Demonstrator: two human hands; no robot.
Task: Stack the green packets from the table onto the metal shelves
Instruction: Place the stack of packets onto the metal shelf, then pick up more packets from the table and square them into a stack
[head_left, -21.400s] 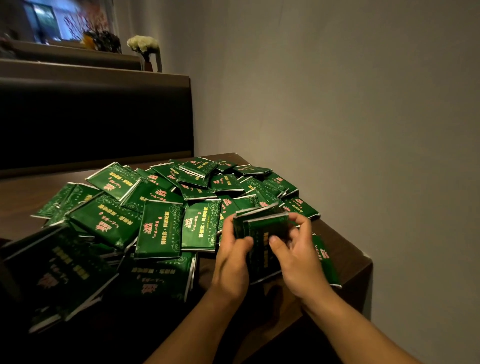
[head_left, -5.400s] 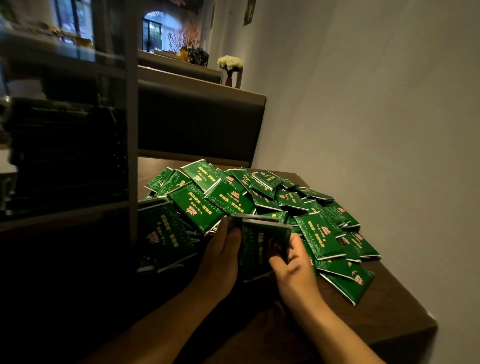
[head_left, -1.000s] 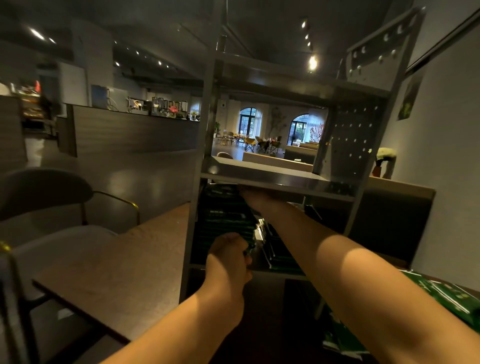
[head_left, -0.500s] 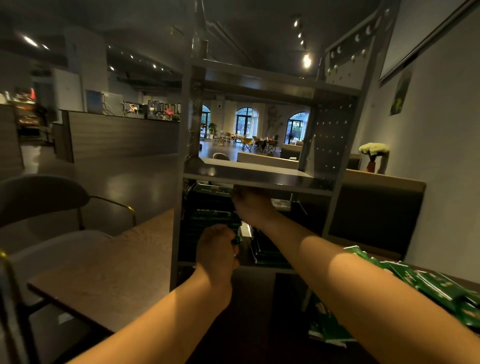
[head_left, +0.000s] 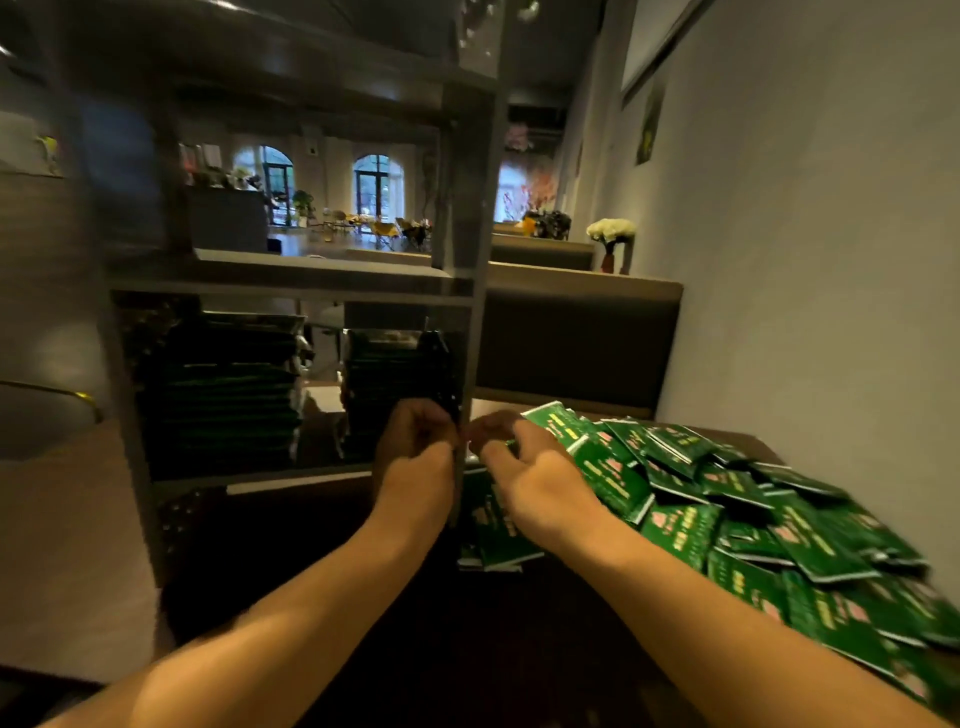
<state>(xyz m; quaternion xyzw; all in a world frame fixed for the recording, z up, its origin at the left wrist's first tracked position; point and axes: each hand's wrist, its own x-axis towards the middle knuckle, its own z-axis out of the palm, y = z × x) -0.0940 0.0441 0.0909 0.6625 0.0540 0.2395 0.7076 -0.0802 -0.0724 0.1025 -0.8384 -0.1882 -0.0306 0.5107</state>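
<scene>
The grey metal shelf unit (head_left: 470, 332) holds 2 dark stacks of green packets (head_left: 228, 395) on its lower shelf. A loose heap of green foil packets (head_left: 727, 509) covers the brown table (head_left: 72, 545) rightward. Both hands hover by the upright post: left hand (head_left: 415, 467) with fingers curled, right hand (head_left: 540, 473) loosely curled over the heap; whether either holds anything, I cannot tell.
</scene>
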